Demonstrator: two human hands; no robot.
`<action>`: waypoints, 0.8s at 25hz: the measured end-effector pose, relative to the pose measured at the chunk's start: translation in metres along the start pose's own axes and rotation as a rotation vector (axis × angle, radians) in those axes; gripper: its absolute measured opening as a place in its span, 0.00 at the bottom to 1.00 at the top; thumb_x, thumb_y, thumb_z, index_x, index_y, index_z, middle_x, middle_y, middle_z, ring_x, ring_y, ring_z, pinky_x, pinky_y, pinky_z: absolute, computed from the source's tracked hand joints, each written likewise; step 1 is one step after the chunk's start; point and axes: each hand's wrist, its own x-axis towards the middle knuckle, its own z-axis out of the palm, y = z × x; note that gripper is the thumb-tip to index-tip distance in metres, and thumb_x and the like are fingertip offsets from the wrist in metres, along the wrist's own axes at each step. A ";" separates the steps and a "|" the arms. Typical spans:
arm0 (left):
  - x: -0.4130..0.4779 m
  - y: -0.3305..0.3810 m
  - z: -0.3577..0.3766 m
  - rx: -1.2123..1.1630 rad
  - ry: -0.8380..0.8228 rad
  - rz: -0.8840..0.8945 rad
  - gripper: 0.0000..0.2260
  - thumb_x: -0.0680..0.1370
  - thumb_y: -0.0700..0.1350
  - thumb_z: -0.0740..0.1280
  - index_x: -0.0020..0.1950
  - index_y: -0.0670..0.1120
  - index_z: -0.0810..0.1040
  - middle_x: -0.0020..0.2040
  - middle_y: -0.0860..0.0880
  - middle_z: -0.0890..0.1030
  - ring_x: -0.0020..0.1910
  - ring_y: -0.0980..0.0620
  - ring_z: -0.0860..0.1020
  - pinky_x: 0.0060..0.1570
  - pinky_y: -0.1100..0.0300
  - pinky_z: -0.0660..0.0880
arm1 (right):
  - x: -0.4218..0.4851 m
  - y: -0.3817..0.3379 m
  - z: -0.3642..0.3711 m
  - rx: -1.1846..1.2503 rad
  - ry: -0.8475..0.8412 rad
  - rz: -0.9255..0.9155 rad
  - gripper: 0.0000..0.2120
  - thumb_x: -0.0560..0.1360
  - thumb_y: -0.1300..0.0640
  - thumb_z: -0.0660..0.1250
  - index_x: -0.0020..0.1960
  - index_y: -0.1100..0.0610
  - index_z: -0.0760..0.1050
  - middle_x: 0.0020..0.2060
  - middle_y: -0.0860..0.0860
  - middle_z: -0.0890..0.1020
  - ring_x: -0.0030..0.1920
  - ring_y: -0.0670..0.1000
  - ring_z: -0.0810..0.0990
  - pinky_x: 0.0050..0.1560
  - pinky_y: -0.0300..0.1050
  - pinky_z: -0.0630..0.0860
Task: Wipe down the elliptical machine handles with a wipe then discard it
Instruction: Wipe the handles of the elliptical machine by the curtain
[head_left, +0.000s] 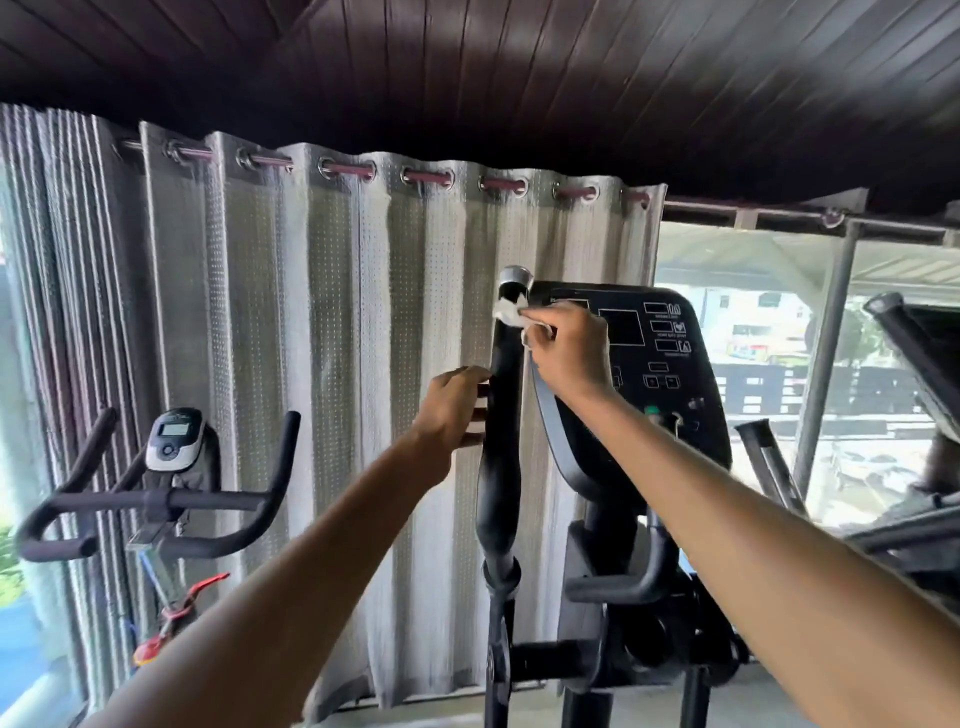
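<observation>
Nearest me, two bare forearms reach up and away toward the elliptical's left-side handle (500, 447), a black padded upright with a chrome cap on top. Low on the right, a short fixed handlebar (618, 584) juts from the machine's frame above a pale floor (774, 693).

Partway up the handle, the left grip (457, 410) is wrapped round it from the left side, fingers curled behind the padding. Higher, just under the chrome cap, the right grip (569, 353) pinches a crumpled white wipe (511, 314) and presses it to the handle's right face.

Directly behind that hand stands the black console (662, 364), partly covered by hand and wrist. Off to the left is an exercise bike (171, 499) with curved black bars and a small display; something red-handled sits below it, too blurred to name.

Behind both hangs a grey eyelet curtain (337, 312). To the right, a window (753, 322) shows bright outdoors, and part of another machine (909, 338) cuts in. Dark wood planks form the ceiling (519, 78).
</observation>
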 end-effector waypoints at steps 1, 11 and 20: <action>-0.006 -0.003 -0.003 0.008 -0.017 0.002 0.13 0.83 0.46 0.60 0.59 0.43 0.81 0.48 0.49 0.81 0.44 0.49 0.79 0.43 0.55 0.76 | -0.017 -0.001 -0.007 0.039 -0.011 -0.052 0.12 0.72 0.69 0.70 0.53 0.60 0.86 0.43 0.56 0.86 0.41 0.53 0.83 0.45 0.46 0.78; -0.055 -0.047 -0.017 0.111 -0.120 0.026 0.13 0.82 0.40 0.60 0.61 0.45 0.82 0.47 0.50 0.86 0.44 0.54 0.84 0.44 0.59 0.78 | -0.151 -0.038 -0.037 0.206 -0.015 0.039 0.15 0.72 0.70 0.73 0.57 0.58 0.84 0.51 0.48 0.83 0.49 0.42 0.82 0.51 0.38 0.81; -0.086 -0.107 -0.016 0.099 -0.032 0.024 0.17 0.74 0.56 0.67 0.56 0.48 0.82 0.55 0.47 0.86 0.60 0.47 0.82 0.56 0.55 0.76 | -0.256 -0.036 0.011 0.265 0.130 0.522 0.10 0.76 0.67 0.71 0.56 0.60 0.84 0.51 0.51 0.85 0.48 0.47 0.84 0.49 0.40 0.82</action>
